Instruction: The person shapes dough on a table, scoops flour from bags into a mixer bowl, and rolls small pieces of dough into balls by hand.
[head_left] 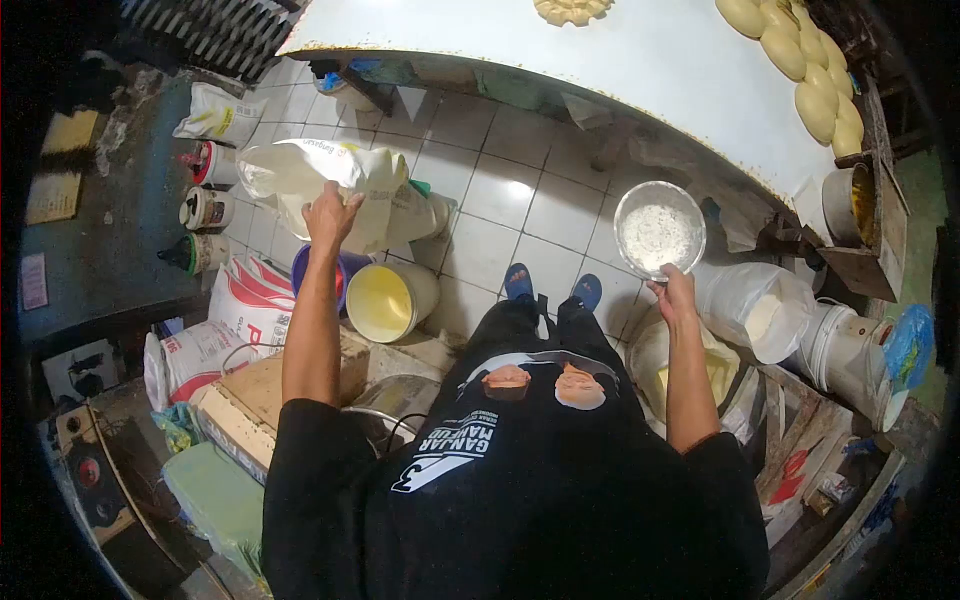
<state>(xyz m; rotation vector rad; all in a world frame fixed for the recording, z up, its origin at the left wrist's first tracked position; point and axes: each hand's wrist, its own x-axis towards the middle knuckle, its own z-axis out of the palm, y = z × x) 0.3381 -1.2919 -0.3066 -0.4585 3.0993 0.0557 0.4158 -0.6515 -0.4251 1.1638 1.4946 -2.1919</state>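
Observation:
On the right, my right hand (677,290) grips the near rim of a round clear bowl (622,250). White flour (657,235) lies in the bowl. My left hand (332,214) is closed on the near edge of a whitish plastic sack (375,190) whose mouth gapes to the left. What the sack holds cannot be made out. Just below that hand stand a purple bucket (300,272) and a pale bucket (418,300) with yellow inside.
A white worktable (660,75) curves across the top, bearing pale dough pieces (783,52) and a scalloped dough round (572,10). Lined buckets (715,300) crowd the right. Full sacks (240,310) and a cardboard box (235,405) stand at left. White tiles (490,190) cover the floor.

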